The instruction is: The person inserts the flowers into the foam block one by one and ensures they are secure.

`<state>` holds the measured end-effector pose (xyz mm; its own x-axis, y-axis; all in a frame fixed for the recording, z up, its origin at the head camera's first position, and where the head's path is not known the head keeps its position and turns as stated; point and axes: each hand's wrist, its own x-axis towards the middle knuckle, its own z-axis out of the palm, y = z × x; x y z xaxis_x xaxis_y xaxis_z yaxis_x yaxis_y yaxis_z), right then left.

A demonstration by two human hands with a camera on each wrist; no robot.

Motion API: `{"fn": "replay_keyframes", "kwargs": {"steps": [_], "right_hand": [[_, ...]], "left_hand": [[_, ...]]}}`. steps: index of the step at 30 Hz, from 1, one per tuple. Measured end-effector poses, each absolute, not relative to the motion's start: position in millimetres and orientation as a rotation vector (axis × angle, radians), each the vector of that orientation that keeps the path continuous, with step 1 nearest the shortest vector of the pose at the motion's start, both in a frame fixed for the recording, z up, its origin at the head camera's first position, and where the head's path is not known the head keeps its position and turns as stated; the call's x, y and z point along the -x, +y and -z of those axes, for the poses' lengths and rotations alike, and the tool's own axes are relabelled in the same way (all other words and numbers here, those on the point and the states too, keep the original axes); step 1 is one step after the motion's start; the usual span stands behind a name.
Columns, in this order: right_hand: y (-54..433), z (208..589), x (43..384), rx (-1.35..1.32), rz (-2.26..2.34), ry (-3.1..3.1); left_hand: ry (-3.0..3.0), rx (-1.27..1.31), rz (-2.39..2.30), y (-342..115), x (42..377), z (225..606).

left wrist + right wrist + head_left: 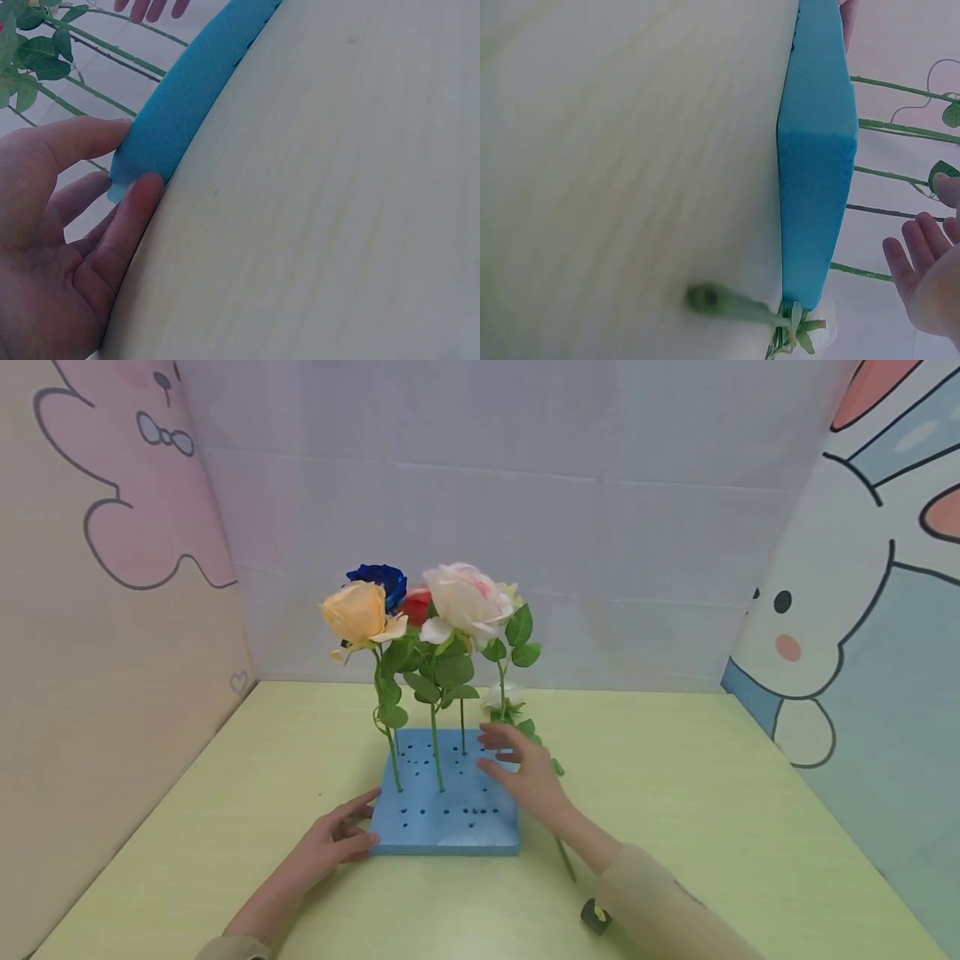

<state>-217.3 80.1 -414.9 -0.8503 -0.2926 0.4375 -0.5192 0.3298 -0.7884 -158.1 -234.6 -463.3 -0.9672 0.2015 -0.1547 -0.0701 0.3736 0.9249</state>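
A blue foam block dotted with holes holds several upright artificial roses: a peach rose, a blue rose, a red rose, a pale pink rose and a partly hidden pale yellow one. At the block's front left corner, my left hand touches the edge with thumb and fingers; in the left wrist view, its fingertips rest against the corner. My right hand hovers over the block's right side, fingers spread and apparently holding nothing. Close to it stands a green stem.
A white rose lies on the table behind the block's right side, its stem running toward the front, partly under my right arm. Near my right sleeve sits a small dark object with a yellow mark. Printed cartoon panels flank the table.
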Motion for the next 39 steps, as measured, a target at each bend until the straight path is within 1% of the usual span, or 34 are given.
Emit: {"fn": "replay_keyframes", "kwargs": {"steps": [17, 23, 31, 39], "right_hand": [[125.4, 423.6, 216.4, -0.680, -1.303, -2.548], [131.6, 425.1, 215.4, -0.618, -1.225, -2.650], [136.4, 430.4, 217.3, -0.470, -1.136, -2.786], [140.2, 433.9, 221.9, -0.438, -1.038, -2.872]], "left_hand": [[2.392, -0.117, -1.634, -234.2, 157.1, 463.4], [2.397, -0.103, -1.626, -234.0, 157.6, 464.0], [2.397, -0.103, -1.627, -234.0, 157.0, 462.7], [2.400, -0.083, -1.640, -232.9, 155.4, 460.6]]}}
